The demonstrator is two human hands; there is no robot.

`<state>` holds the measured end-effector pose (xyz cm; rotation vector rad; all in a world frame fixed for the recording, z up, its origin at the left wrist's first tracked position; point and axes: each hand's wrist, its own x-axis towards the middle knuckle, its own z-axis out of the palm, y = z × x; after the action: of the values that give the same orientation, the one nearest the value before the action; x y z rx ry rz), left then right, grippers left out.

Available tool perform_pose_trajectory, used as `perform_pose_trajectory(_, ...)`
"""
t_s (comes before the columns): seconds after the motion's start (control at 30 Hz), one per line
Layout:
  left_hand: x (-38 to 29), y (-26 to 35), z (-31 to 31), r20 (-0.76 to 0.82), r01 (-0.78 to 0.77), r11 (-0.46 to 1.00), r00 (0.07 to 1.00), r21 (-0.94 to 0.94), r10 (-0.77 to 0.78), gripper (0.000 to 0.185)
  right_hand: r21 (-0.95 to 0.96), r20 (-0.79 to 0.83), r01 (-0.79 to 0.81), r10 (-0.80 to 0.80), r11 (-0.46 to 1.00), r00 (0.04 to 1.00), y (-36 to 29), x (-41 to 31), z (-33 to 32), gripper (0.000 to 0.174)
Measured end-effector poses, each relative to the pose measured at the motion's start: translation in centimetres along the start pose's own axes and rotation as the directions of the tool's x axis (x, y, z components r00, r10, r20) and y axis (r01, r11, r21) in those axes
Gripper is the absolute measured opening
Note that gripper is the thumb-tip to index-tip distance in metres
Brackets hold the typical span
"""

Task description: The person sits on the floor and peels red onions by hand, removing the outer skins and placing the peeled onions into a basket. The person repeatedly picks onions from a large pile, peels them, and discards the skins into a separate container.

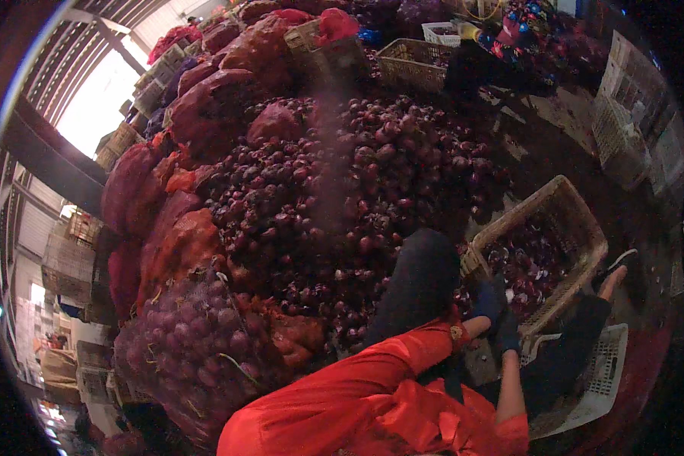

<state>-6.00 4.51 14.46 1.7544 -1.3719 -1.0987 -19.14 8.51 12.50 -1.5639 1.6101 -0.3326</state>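
Note:
Both of my hands wear dark blue gloves and are close together at the near left rim of a tan plastic crate (595, 251). My left hand (490, 301) is beside that crate's corner, its fingers pointing away from me. My right hand (508, 333) is just behind it, seeming to touch it or nearly so. Dark shadow hides the fingers, so I cannot tell whether either one holds something. Inside the crate lie purple-red onions and loose skins (527, 268). A large heap of red onions (370, 171) spreads beyond my bent knee (424, 273).
Filled red mesh sacks (205, 108) line the left, with a mesh sack of onions (199, 336) nearest me. A white plastic crate (598, 382) is at lower right. Another crate (413, 62) stands behind the heap, near a co-worker (513, 40). More crates (621, 137) stand right.

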Motion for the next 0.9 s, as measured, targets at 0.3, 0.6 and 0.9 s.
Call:
perform_pose_trajectory(0.3, 0.6, -0.5, 0.6, 0.103, -0.102, 0.989, 0.990, 0.104, 0.091, 0.046, -0.236, -0.094, 0.095, -0.120, 0.967, 0.988, 1.5, -3.7, 0.8, 0.054)
perform_pose_trajectory(0.6, -0.1, 1.6, -2.8, -0.280, -0.248, 0.965, 0.936, -0.086, 0.215, 0.046, -0.313, -0.219, 0.304, -0.380, 0.900, 0.899, -0.3, -3.1, 1.0, 0.056)
perform_pose_trajectory(0.9, 8.6, 14.2, -7.9, 0.136, -0.135, 0.784, 0.953, -0.606, 0.270, 0.039, -0.441, -0.436, 0.318, -0.510, 0.839, 0.741, 0.9, 7.7, -10.0, 0.058)
